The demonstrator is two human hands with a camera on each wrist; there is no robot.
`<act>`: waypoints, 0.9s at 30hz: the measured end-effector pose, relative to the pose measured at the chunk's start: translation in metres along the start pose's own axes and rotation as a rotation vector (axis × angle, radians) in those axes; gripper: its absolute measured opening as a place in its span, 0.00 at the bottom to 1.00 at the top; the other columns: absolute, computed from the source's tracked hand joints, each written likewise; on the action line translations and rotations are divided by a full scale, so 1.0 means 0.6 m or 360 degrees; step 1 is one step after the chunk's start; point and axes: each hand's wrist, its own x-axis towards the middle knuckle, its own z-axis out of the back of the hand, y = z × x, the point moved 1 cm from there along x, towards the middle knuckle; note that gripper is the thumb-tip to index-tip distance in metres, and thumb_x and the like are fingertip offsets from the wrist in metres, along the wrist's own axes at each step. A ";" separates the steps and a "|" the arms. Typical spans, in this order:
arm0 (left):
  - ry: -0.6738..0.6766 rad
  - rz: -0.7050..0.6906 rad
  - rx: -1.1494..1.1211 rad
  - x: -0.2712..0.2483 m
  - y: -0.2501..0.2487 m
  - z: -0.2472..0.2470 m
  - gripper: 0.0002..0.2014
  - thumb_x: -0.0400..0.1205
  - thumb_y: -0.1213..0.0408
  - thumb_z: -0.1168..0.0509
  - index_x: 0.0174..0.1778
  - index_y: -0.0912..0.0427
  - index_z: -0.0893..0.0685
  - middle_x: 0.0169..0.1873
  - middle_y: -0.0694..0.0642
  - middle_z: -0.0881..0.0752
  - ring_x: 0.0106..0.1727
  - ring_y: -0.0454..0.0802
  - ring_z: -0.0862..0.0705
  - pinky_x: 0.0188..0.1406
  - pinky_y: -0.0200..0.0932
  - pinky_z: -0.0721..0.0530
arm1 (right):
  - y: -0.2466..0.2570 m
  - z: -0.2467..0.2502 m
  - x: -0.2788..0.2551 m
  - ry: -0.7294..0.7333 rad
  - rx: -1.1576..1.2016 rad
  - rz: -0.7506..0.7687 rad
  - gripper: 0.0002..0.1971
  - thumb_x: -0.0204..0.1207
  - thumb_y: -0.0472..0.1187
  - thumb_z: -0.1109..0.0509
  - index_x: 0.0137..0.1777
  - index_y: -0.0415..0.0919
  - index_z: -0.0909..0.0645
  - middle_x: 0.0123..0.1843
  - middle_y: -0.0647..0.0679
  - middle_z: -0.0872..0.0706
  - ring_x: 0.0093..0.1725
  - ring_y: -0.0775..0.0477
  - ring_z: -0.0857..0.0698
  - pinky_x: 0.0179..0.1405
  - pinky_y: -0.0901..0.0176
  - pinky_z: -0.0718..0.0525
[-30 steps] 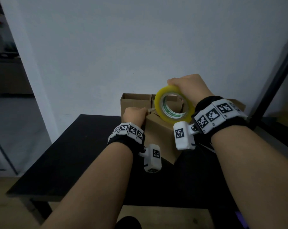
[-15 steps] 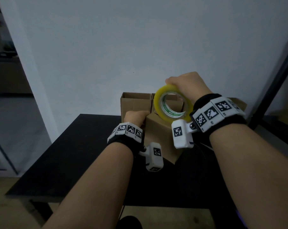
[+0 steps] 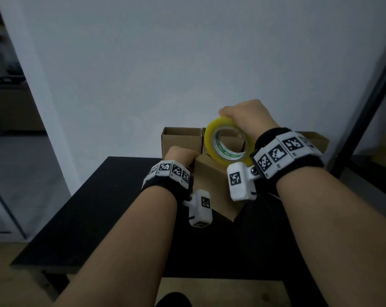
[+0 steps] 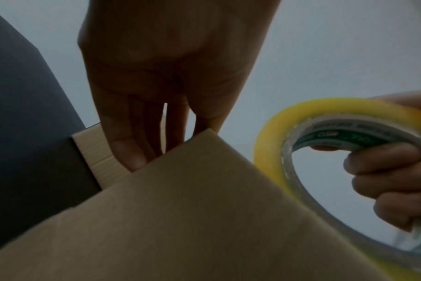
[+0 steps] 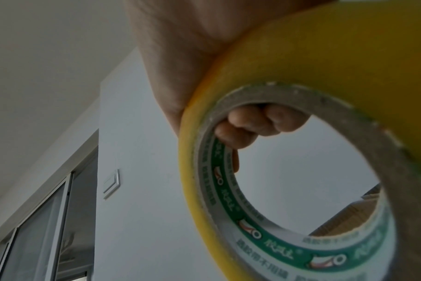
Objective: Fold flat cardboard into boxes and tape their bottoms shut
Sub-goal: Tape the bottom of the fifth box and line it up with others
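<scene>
Small brown corrugated cardboard box at centre of black tabletop, upturned, a corner pointing toward the viewer. Left hand at 9 o'clock of the box, fingers straight, reaching down behind its top edge; whether pressing a flap, impossible to tell. Right hand at 1 o'clock, above the box, gripping a yellow roll of packing tape, fingers curled through its core. Open brown cardboard boxes at 12 o'clock against the grey wall. Judged light, stiff along panels, weak at creases and easily slid; best steadied at top edges. Tape likely sticky and prone to twisting; best held through the core.
</scene>
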 end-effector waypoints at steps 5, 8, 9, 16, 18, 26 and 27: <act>0.0096 0.0092 0.0105 -0.008 -0.002 0.007 0.10 0.83 0.69 0.37 0.35 0.66 0.22 0.32 0.60 0.17 0.34 0.55 0.18 0.47 0.48 0.14 | -0.001 -0.001 0.000 0.0013 0.0024 -0.0011 0.15 0.70 0.49 0.25 0.32 0.39 0.22 0.30 0.44 0.21 0.30 0.44 0.20 0.31 0.57 0.24; 0.0030 -0.0175 0.0118 -0.001 0.008 0.006 0.10 0.81 0.73 0.36 0.33 0.60 0.19 0.34 0.55 0.16 0.35 0.49 0.16 0.41 0.42 0.12 | -0.001 0.000 0.002 0.0021 -0.0001 -0.0008 0.15 0.71 0.49 0.25 0.34 0.39 0.22 0.30 0.45 0.21 0.29 0.46 0.21 0.28 0.59 0.25; -0.0020 -0.0266 0.0105 -0.002 0.013 0.005 0.11 0.80 0.75 0.37 0.34 0.59 0.16 0.36 0.55 0.14 0.37 0.49 0.15 0.41 0.42 0.12 | -0.001 -0.001 0.003 0.0035 -0.0030 -0.0003 0.14 0.71 0.50 0.25 0.35 0.39 0.20 0.31 0.45 0.20 0.29 0.47 0.21 0.28 0.59 0.25; 0.0039 -0.0506 -0.0210 -0.031 0.008 -0.003 0.12 0.79 0.75 0.38 0.48 0.63 0.09 0.53 0.59 0.10 0.51 0.51 0.14 0.57 0.47 0.14 | -0.010 0.001 0.005 0.0014 -0.0048 -0.0017 0.10 0.73 0.51 0.28 0.44 0.45 0.20 0.33 0.52 0.21 0.37 0.48 0.20 0.35 0.59 0.20; 0.0082 -0.0472 -0.0206 -0.032 0.008 0.001 0.13 0.78 0.75 0.37 0.49 0.60 0.09 0.53 0.58 0.11 0.55 0.53 0.14 0.61 0.50 0.15 | -0.007 0.002 0.005 0.0021 -0.0064 -0.0012 0.13 0.73 0.51 0.28 0.45 0.41 0.18 0.33 0.52 0.21 0.41 0.44 0.17 0.38 0.58 0.19; 0.0338 -0.0527 -0.0171 -0.056 0.020 -0.010 0.19 0.80 0.71 0.40 0.60 0.46 0.14 0.47 0.47 0.13 0.49 0.45 0.17 0.50 0.39 0.21 | 0.001 0.004 -0.007 0.0008 -0.0067 -0.0003 0.16 0.72 0.51 0.27 0.36 0.38 0.20 0.29 0.47 0.21 0.29 0.47 0.22 0.30 0.58 0.24; 0.0336 -0.0546 -0.0137 -0.057 0.022 -0.011 0.20 0.81 0.70 0.41 0.64 0.47 0.15 0.49 0.47 0.14 0.49 0.42 0.19 0.51 0.39 0.23 | 0.002 0.004 -0.011 -0.0003 -0.0004 -0.0012 0.16 0.71 0.51 0.26 0.33 0.38 0.21 0.27 0.45 0.20 0.26 0.45 0.21 0.28 0.59 0.24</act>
